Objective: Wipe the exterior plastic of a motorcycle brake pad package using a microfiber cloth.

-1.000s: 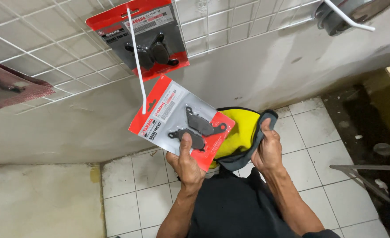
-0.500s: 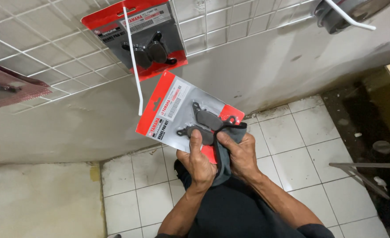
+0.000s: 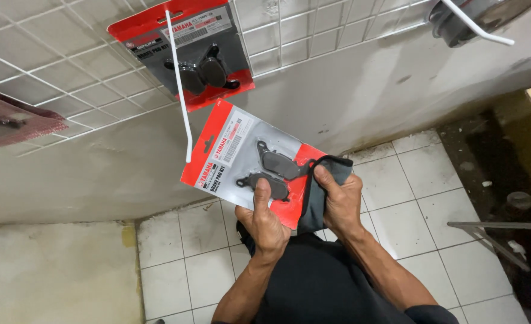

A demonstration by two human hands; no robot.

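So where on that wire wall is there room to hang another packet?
The white wire grid wall is bare between the dark red packet at its left edge and the hanging red-and-grey blister pack, and again right of that pack. It is crowded around the white hook, where the left hand and right hand hold a second red-and-grey pack.

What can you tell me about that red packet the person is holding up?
The red packet is a flat red card with a grey panel and a clear blister over two dark shaped pads. It looks sealed, is tilted, and is held near the wall. The left hand has its thumb on the front; the right hand presses a dark cloth against its lower edge.
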